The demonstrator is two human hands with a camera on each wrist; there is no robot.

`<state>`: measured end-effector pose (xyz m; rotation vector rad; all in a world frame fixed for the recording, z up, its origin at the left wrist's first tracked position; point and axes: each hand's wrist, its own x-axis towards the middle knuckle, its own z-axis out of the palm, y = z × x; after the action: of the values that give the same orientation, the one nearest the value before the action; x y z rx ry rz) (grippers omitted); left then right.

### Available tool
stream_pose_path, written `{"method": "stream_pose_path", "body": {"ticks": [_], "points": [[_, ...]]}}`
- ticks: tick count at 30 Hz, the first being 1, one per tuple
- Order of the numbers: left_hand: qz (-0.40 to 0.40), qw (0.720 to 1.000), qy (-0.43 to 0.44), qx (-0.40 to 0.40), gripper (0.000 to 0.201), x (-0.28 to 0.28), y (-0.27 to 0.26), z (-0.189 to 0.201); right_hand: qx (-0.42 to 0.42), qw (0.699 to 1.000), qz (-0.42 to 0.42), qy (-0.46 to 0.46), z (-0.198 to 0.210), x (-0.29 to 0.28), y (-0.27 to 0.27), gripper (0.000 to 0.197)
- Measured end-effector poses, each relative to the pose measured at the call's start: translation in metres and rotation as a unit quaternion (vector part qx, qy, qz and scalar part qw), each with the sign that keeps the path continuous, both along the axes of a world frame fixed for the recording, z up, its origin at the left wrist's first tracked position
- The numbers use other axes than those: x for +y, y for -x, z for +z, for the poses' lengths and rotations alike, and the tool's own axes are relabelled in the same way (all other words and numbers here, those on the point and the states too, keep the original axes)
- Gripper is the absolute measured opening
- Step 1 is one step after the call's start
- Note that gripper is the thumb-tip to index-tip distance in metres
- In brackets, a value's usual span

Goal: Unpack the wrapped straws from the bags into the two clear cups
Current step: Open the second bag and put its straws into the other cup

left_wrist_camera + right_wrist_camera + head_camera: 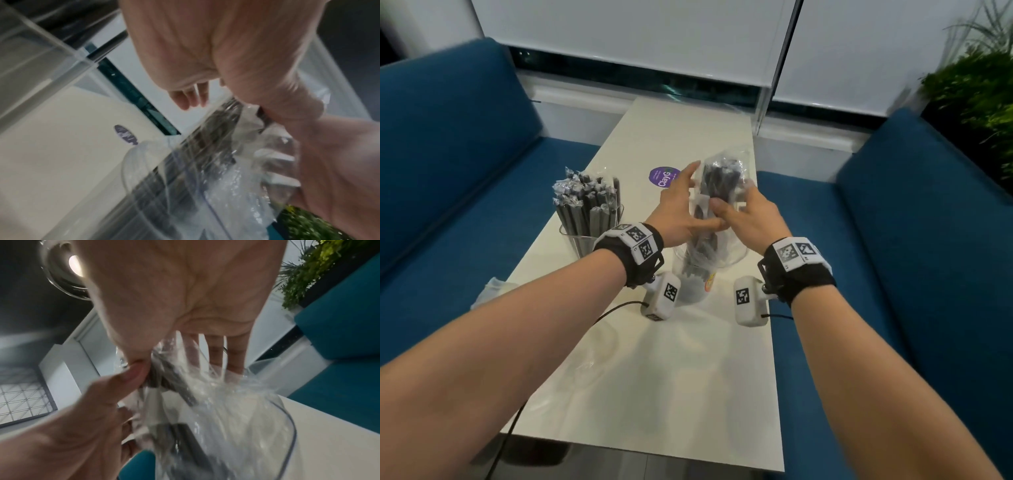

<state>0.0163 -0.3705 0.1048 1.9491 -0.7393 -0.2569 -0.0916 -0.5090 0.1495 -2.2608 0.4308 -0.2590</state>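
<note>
A clear bag of dark wrapped straws (719, 185) stands upright with its lower end inside a clear cup (709, 263) at the table's middle. My right hand (739, 205) grips the bag from the right, thumb on its front and fingers behind it. My left hand (688, 202) lies along the bag's left side with straight fingers, its thumb pressed on the front beside the right thumb. The left wrist view shows that hand (242, 97) against the bag (205, 146) above the cup (131, 162). In the right wrist view my right hand (180, 356) holds the bag (205, 386). A second clear cup (589, 222), packed with wrapped straws, stands to the left.
The narrow white table (654, 377) has a purple round sticker (662, 176) beyond the cups. A crumpled clear bag (489, 291) lies at its left edge. Blue sofas (448, 171) flank both long sides. Green plants (969, 89) stand at the far right.
</note>
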Motion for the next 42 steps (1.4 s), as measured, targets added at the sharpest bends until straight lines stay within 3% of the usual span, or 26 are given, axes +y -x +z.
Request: {"method": "stream_pose_path", "body": {"ticks": [3, 6, 9, 11, 15, 20, 27, 31, 36, 39, 42], "points": [[-0.044, 0.998, 0.045, 0.015, 0.098, 0.009, 0.004, 0.016, -0.052, 0.998, 0.036, 0.004, 0.011, 0.0, 0.001, 0.052], [-0.007, 0.994, 0.097, 0.047, 0.066, 0.017, 0.004, 0.028, -0.139, 0.99, -0.029, -0.017, 0.012, 0.002, 0.005, 0.066], [-0.01, 0.995, 0.094, 0.023, 0.033, 0.023, 0.003, 0.031, -0.046, 0.998, 0.017, 0.045, 0.006, 0.005, 0.005, 0.044], [-0.003, 0.997, 0.07, -0.016, 0.024, 0.026, 0.003, 0.032, -0.034, 0.998, 0.018, 0.05, 0.006, 0.006, 0.005, 0.034], [0.047, 0.99, 0.11, -0.069, 0.021, 0.025, 0.008, 0.042, -0.123, 0.99, -0.038, 0.057, 0.016, 0.011, 0.005, 0.032], [0.066, 0.987, 0.12, -0.083, 0.027, 0.031, 0.01, 0.053, -0.021, 0.998, 0.029, 0.044, 0.027, 0.016, 0.01, 0.046], [0.068, 0.989, 0.12, -0.056, 0.044, 0.044, 0.011, 0.071, -0.175, 0.979, -0.104, 0.025, 0.051, 0.014, 0.022, 0.034], [0.065, 0.992, 0.087, -0.067, 0.048, 0.048, 0.015, 0.073, -0.172, 0.981, -0.084, 0.027, 0.059, 0.017, 0.026, 0.034], [0.094, 0.989, 0.093, -0.064, 0.057, 0.049, 0.018, 0.081, -0.295, 0.946, -0.135, 0.019, 0.08, 0.02, 0.032, 0.036], [0.115, 0.985, 0.115, -0.063, 0.047, 0.053, 0.022, 0.092, -0.348, 0.927, -0.14, 0.011, 0.093, 0.022, 0.04, 0.039], [0.139, 0.975, 0.154, -0.075, 0.038, 0.068, 0.031, 0.108, -0.414, 0.899, -0.143, 0.014, 0.099, 0.028, 0.058, 0.031]]}}
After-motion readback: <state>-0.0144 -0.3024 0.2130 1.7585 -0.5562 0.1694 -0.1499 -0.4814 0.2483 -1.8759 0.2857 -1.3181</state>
